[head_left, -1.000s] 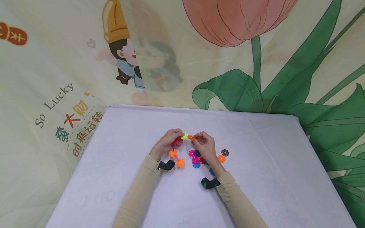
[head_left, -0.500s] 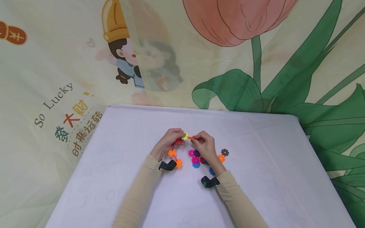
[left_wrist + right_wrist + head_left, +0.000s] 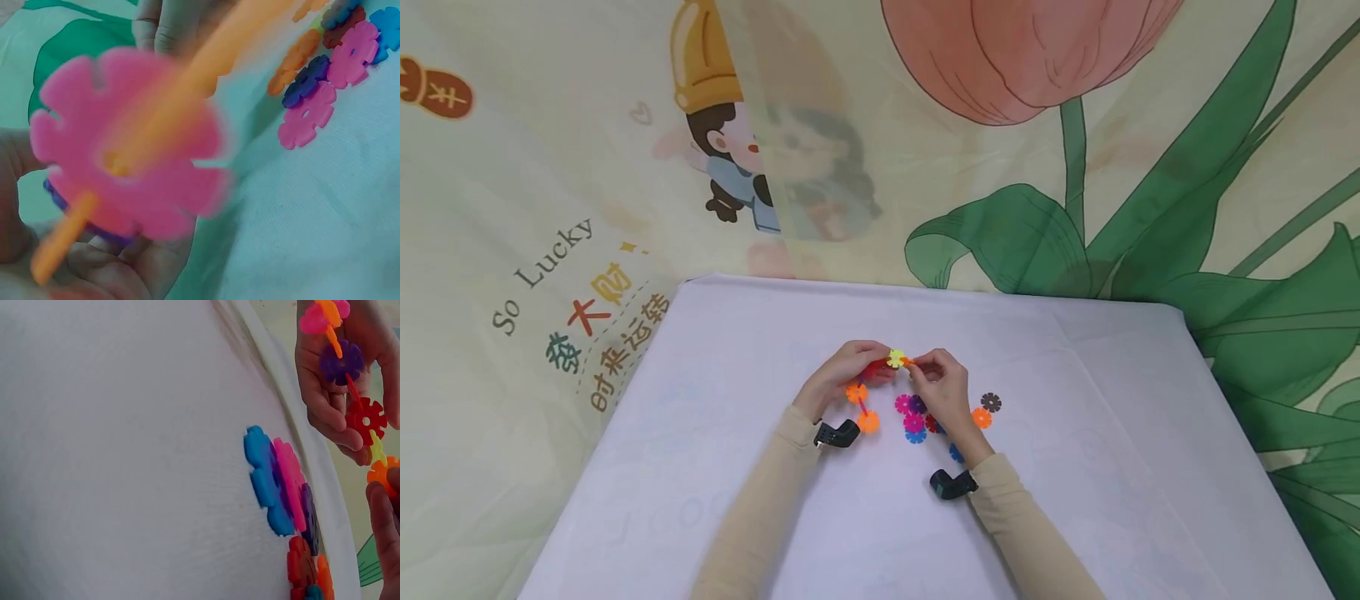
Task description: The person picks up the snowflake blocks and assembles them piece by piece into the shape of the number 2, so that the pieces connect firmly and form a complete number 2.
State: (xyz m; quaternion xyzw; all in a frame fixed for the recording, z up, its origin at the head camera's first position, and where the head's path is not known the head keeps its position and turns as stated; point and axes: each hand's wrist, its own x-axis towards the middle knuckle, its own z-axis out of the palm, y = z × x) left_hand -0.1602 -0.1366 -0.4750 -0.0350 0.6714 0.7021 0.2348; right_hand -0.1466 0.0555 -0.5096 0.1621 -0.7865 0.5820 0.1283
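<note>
In the head view my left hand [image 3: 844,372] grips a chain of interlocked flower-shaped discs near a yellow disc [image 3: 896,358]. Two orange discs, the lower one [image 3: 868,422] at the chain's free end, hang below that hand with pink between them. My right hand [image 3: 945,390] pinches an orange disc [image 3: 906,362], which meets the yellow one. The right wrist view has the purple disc [image 3: 342,363] and red disc [image 3: 366,420] in front of the left palm. Close to the left wrist camera, a pink disc [image 3: 69,131] looks blurred, crossed by an orange one.
Loose discs lie on the white-covered table [image 3: 1075,500]: pink [image 3: 913,423], blue [image 3: 915,436], orange [image 3: 981,417], dark grey [image 3: 991,402] and several others, some partly behind my right hand. A printed cloth [image 3: 1000,158] hangs behind the table's far edge.
The yellow disc has shifted slightly right, closer to the right fingers. The two hanging orange discs have risen a little. Both hands keep their holds, and the loose discs lie as before.
</note>
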